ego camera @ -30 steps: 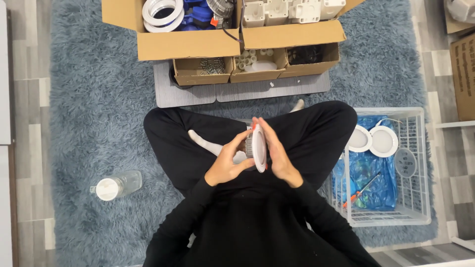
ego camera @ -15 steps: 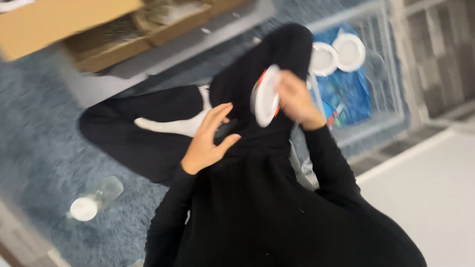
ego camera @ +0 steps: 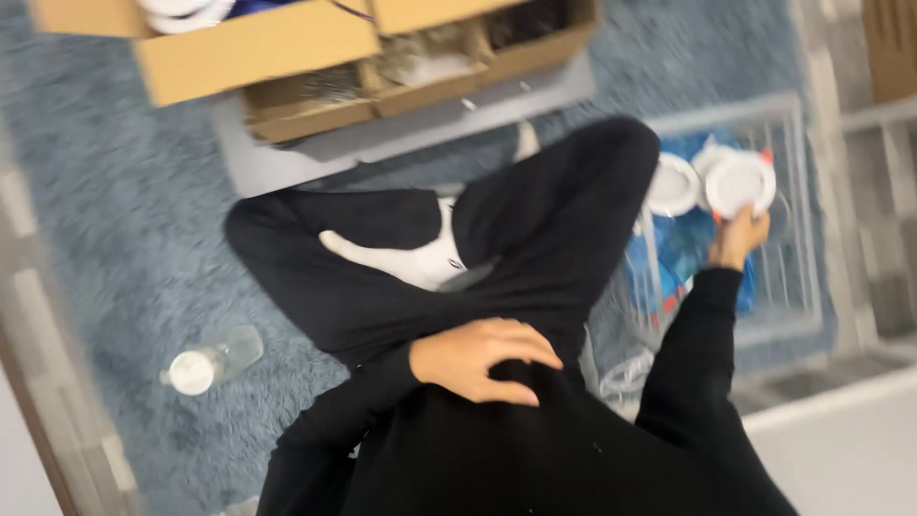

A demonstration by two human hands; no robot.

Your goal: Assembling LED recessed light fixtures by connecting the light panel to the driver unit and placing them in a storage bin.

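I sit cross-legged on a blue shag rug [ego camera: 124, 239] in black clothes. My right hand [ego camera: 737, 234] reaches out to the right and holds a round white disc-shaped fitting [ego camera: 738, 183] over a white wire basket [ego camera: 798, 205]. Another white round fitting [ego camera: 673, 184] lies in the basket beside it, on blue packaging [ego camera: 683, 250]. My left hand [ego camera: 482, 358] rests on my lap with the fingers spread and nothing in it.
Cardboard boxes [ego camera: 258, 43] with small parts stand at the top on a grey tray [ego camera: 287, 162]. A clear plastic bottle with a white cap [ego camera: 212, 358] lies on the rug at the left. A white floor edge [ego camera: 841, 430] runs at the lower right.
My right hand has carried the white fitting away from my lap and out over the wire basket. My left hand has let go and dropped to my lap. The view has tilted.
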